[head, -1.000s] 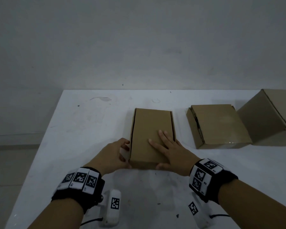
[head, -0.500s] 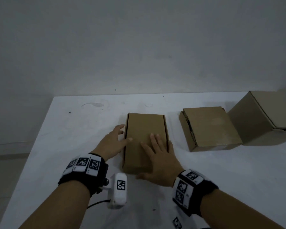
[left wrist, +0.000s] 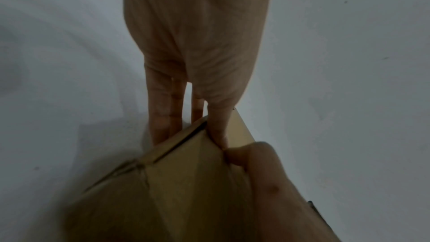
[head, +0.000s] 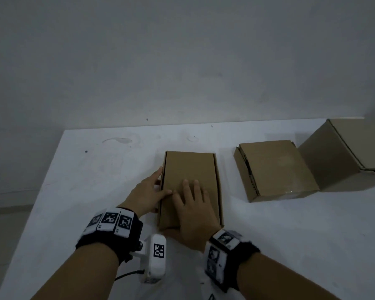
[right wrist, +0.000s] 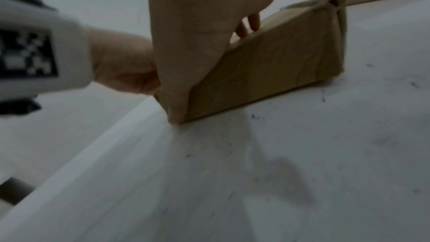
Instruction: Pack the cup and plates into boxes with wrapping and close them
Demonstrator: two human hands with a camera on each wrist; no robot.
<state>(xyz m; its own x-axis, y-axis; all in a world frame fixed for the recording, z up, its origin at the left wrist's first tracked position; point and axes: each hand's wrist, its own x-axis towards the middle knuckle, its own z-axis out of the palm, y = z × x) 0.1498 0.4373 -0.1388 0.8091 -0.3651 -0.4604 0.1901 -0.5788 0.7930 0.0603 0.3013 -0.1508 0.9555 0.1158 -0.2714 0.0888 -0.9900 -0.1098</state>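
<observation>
A closed flat cardboard box (head: pixel 191 167) lies in the middle of the white table (head: pixel 95 169). My left hand (head: pixel 147 189) lies against its left side with straight fingers, thumb tip on the lid's left edge. My right hand (head: pixel 193 204) rests flat on the lid, thumb hanging over the near end. In the left wrist view the left hand's fingers (left wrist: pixel 163 117) run along the side of the box (left wrist: pixel 181 181). In the right wrist view the right hand (right wrist: pixel 204 25) presses on the box (right wrist: pixel 267 69). No cup, plate or wrapping shows.
A second closed flat box (head: pixel 275 167) lies to the right of the first. A larger cardboard box (head: pixel 351 152) stands beyond it at the far right. The table's left edge runs close to my left arm, and a grey wall stands behind the table.
My left hand slid from the box's near left corner forward along its left side and its fingers straightened. My right hand stayed flat on the lid.
</observation>
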